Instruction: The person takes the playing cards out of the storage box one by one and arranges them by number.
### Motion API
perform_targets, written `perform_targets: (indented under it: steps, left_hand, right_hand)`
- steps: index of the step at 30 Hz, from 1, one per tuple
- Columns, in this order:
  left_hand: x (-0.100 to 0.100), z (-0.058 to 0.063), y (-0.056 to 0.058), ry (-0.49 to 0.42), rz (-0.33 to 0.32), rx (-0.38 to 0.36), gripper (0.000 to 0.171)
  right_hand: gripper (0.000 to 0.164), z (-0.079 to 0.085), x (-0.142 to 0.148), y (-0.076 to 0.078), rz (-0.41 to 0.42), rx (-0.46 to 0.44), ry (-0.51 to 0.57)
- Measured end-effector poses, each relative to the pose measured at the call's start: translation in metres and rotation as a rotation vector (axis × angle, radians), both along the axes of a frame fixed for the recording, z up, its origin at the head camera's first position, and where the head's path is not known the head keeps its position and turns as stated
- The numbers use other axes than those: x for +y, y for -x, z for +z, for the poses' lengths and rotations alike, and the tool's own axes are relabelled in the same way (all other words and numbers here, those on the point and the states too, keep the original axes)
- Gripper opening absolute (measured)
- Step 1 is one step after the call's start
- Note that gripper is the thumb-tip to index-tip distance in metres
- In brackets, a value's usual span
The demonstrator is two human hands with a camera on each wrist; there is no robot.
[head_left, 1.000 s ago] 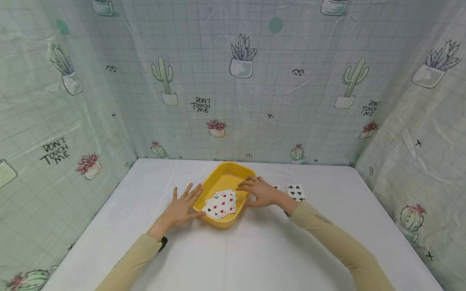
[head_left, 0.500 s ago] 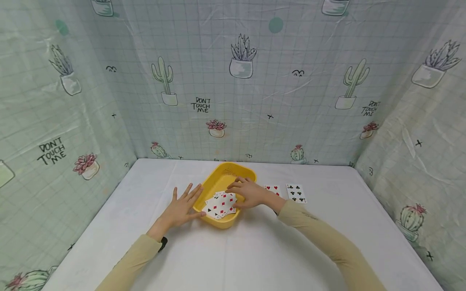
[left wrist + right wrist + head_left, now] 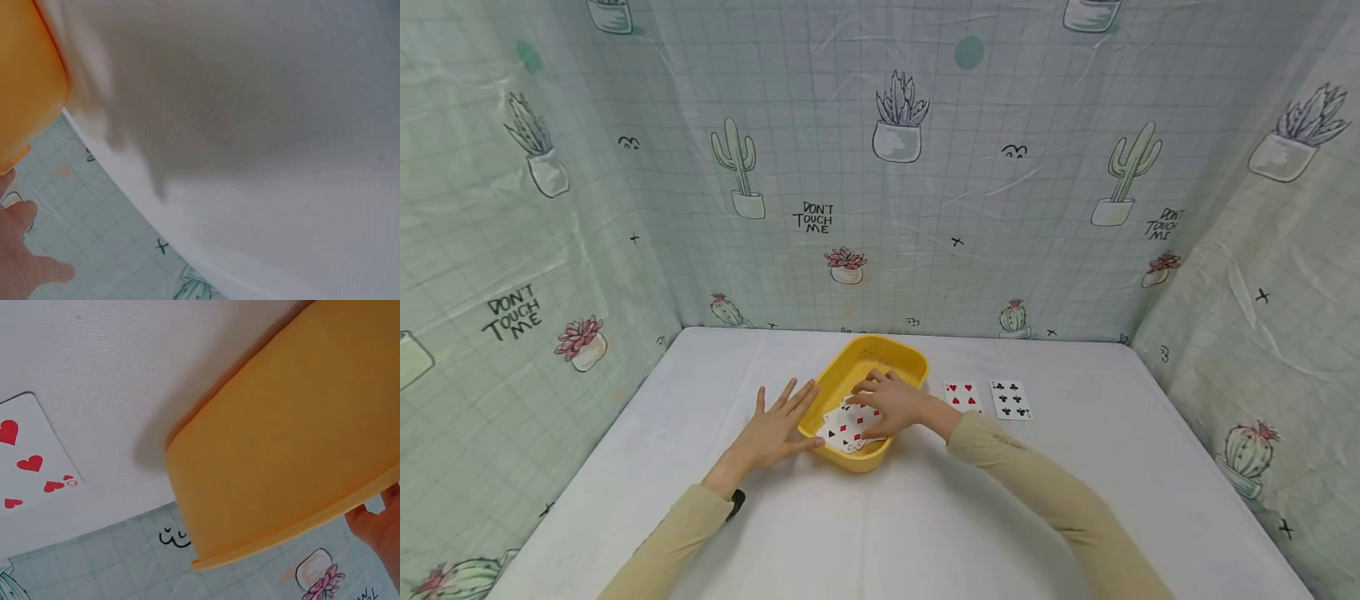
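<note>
In the head view a yellow plastic tub (image 3: 859,357) stands on the table with a loose pile of playing cards (image 3: 842,433) in its near end. Diamonds and spades show on the upper cards. My left hand (image 3: 775,429) has its fingers spread, with fingertips and thumb at the tub's left rim. Over the pile reaches my right hand (image 3: 891,406), its fingers bent a little and thumb apart from them. It covers part of the cards, and whether its fingertips touch one is hidden. Both wrist views show mainly the tub's outside wall (image 3: 287,437) and a few fingers.
Right of the tub, a hearts card (image 3: 962,395) and a clubs card (image 3: 1011,400) lie face up on the white table (image 3: 880,533). A patterned cloth (image 3: 850,208) hangs behind and on both sides.
My right hand has moved left and down from the tub's right rim to above the pile, uncovering the hearts card on the table. My left hand has stayed put.
</note>
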State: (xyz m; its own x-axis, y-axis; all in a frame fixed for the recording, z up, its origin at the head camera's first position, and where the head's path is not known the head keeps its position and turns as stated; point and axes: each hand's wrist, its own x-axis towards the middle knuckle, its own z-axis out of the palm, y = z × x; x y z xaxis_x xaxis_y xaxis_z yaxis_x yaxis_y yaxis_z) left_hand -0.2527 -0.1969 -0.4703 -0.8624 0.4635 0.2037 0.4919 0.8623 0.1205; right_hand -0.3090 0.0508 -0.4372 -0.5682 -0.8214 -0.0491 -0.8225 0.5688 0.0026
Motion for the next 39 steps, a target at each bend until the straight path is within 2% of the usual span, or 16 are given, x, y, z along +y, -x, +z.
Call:
perform_targets:
  steps: [7,17,20,29,39]
  left_hand:
    - [0.001,0.002,0.0,0.001,0.0,-0.02,0.086]
    - [0.001,0.001,0.001,0.005,0.003,-0.034,0.085]
    - [0.001,0.001,0.0,-0.002,-0.002,-0.029,0.085]
    - [0.0,0.002,-0.002,-0.005,0.0,-0.035,0.086]
    - [0.0,0.002,-0.002,-0.016,-0.005,-0.022,0.086]
  right_hand:
    - [0.069,-0.005,-0.009,0.001,-0.108,0.006,-0.058]
    - [0.094,-0.006,-0.02,-0.006,-0.335,-0.045,-0.159]
    - [0.099,-0.006,-0.022,-0.007,-0.377,-0.047,-0.2]
    - [0.101,-0.01,-0.028,-0.007,-0.406,-0.038,-0.25]
    - [0.099,-0.014,-0.03,-0.003,-0.389,-0.031,-0.261]
